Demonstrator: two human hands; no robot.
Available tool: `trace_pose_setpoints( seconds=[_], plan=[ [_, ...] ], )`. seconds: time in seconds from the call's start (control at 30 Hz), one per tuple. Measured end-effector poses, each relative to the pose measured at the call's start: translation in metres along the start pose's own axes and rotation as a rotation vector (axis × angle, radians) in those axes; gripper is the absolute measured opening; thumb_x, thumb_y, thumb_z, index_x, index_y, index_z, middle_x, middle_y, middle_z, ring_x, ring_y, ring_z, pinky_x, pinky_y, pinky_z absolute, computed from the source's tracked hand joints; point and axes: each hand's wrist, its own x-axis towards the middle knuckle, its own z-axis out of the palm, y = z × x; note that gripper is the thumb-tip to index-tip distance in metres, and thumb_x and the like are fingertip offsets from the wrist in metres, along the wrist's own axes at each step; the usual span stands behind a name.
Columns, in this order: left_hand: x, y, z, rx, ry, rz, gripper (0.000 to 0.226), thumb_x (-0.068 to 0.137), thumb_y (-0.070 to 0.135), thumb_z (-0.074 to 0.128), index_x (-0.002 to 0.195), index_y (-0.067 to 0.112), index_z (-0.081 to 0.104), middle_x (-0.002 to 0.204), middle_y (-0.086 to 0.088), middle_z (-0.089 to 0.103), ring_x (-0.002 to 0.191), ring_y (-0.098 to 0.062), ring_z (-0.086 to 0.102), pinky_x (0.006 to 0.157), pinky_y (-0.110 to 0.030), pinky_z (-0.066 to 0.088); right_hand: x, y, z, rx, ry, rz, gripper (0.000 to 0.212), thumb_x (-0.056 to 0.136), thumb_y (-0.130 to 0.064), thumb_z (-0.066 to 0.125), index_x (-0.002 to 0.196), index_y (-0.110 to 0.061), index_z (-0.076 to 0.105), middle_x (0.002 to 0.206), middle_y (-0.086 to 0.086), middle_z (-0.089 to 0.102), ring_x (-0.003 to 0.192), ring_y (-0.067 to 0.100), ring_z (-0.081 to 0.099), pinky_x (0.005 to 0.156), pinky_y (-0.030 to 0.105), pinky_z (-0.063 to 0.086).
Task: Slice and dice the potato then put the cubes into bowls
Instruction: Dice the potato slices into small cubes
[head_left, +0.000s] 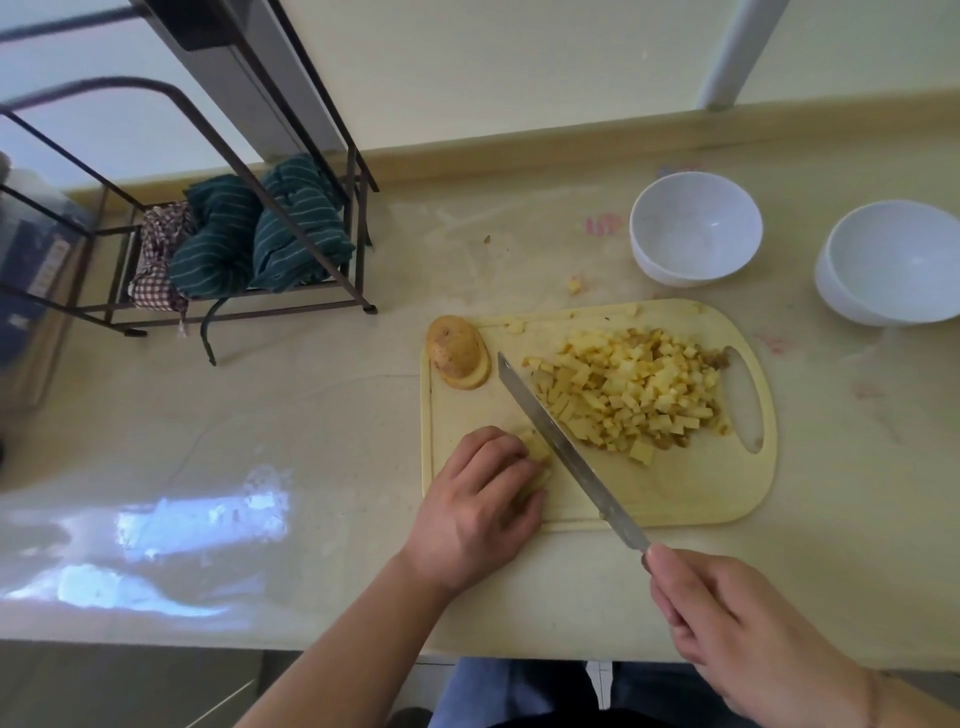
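Observation:
A pale yellow cutting board (691, 493) lies on the counter. On its right half sits a heap of potato cubes (631, 387). A potato end piece with skin (457, 351) rests at the board's far left corner. My left hand (480, 499) holds down a small stack of potato strips (537, 447) with curled fingers. My right hand (748, 634) grips the handle of a long knife (563, 449), whose blade lies diagonally right beside the strips. Two empty white bowls, a nearer left one (696, 228) and a right one (893, 262), stand beyond the board.
A dark metal rack (218, 244) holding folded green striped towels and a checked cloth stands at the left rear. One stray potato cube (574, 286) lies on the counter between board and bowls. The counter's front edge runs just below my forearms.

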Motion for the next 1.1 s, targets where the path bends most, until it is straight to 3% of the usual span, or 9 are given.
trace_pose_setpoints(
  seconds=[0.13,0.33,0.4,0.53,0.6,0.7,0.9,1.0,1.1],
  plan=[
    [0.002,0.000,0.002,-0.011,-0.008,0.017,0.013,0.089,0.009,0.075,0.095,-0.003,0.074,0.102,-0.016,0.069,0.103,-0.035,0.063,0.096,-0.037,0.052,-0.003,0.005,0.005,-0.090,0.016,-0.042,0.072,0.073,-0.082,0.031,0.067,-0.010,0.038,0.047,-0.003,0.033,0.045,0.006,0.030,0.048,0.020,0.027],
    [0.001,-0.002,0.004,-0.004,-0.004,0.001,0.013,0.088,0.009,0.077,0.094,-0.002,0.075,0.103,-0.015,0.071,0.103,-0.036,0.065,0.094,-0.038,0.053,-0.005,0.012,0.007,-0.165,0.046,-0.053,0.073,0.076,-0.081,0.027,0.070,-0.009,0.036,0.051,-0.002,0.032,0.049,0.007,0.029,0.054,0.028,0.028],
    [0.001,-0.002,0.005,-0.003,-0.002,-0.002,0.013,0.088,0.009,0.076,0.095,-0.002,0.076,0.102,-0.014,0.071,0.102,-0.036,0.065,0.095,-0.037,0.052,-0.008,0.011,0.006,-0.167,0.041,-0.037,0.075,0.074,-0.081,0.027,0.068,-0.007,0.036,0.049,-0.002,0.032,0.048,0.008,0.030,0.055,0.028,0.028],
    [0.001,-0.002,0.005,-0.015,0.000,0.000,0.012,0.088,0.008,0.077,0.094,-0.002,0.076,0.102,-0.013,0.071,0.103,-0.035,0.064,0.094,-0.037,0.052,-0.016,0.008,0.001,-0.225,0.010,-0.008,0.090,0.057,-0.100,0.015,0.069,-0.015,0.042,0.049,-0.001,0.044,0.048,0.010,0.044,0.052,0.017,0.031],
    [0.002,-0.003,0.006,-0.021,0.001,-0.002,0.013,0.087,0.008,0.077,0.095,-0.002,0.076,0.103,-0.013,0.071,0.103,-0.035,0.064,0.095,-0.037,0.052,-0.018,0.008,0.001,-0.218,0.012,-0.001,0.080,0.063,-0.096,0.018,0.068,-0.020,0.044,0.049,-0.002,0.045,0.049,0.010,0.045,0.052,0.017,0.032],
    [0.003,-0.002,0.005,-0.034,0.004,-0.012,0.014,0.087,0.008,0.077,0.096,-0.002,0.076,0.104,-0.013,0.071,0.104,-0.034,0.065,0.096,-0.037,0.053,-0.010,0.010,0.005,-0.249,0.037,0.027,0.066,0.071,-0.080,0.020,0.070,-0.018,0.044,0.050,-0.002,0.045,0.050,0.008,0.043,0.059,0.030,0.040],
    [0.004,-0.004,0.004,-0.043,-0.005,-0.012,0.016,0.086,0.007,0.078,0.099,-0.002,0.076,0.106,-0.014,0.072,0.106,-0.036,0.065,0.097,-0.039,0.053,0.010,0.012,0.013,-0.215,0.059,-0.039,0.088,0.060,-0.099,0.015,0.062,-0.015,0.039,0.052,-0.002,0.041,0.050,0.006,0.040,0.059,0.036,0.041],
    [0.003,-0.003,0.004,-0.036,-0.002,-0.001,0.014,0.086,0.008,0.079,0.096,-0.002,0.075,0.103,-0.013,0.070,0.102,-0.034,0.065,0.095,-0.038,0.053,0.009,0.014,0.009,-0.166,0.083,-0.030,0.087,0.064,-0.096,0.024,0.063,-0.010,0.036,0.051,-0.002,0.033,0.049,0.008,0.031,0.052,0.029,0.030],
    [0.003,-0.002,0.004,-0.027,0.001,-0.010,0.012,0.087,0.008,0.078,0.094,-0.002,0.075,0.098,-0.013,0.068,0.098,-0.033,0.063,0.092,-0.037,0.053,0.004,0.010,-0.001,-0.072,0.101,-0.004,0.069,0.080,-0.079,0.030,0.062,-0.013,0.037,0.048,-0.004,0.029,0.043,0.008,0.026,0.043,0.017,0.026]
  ],
)
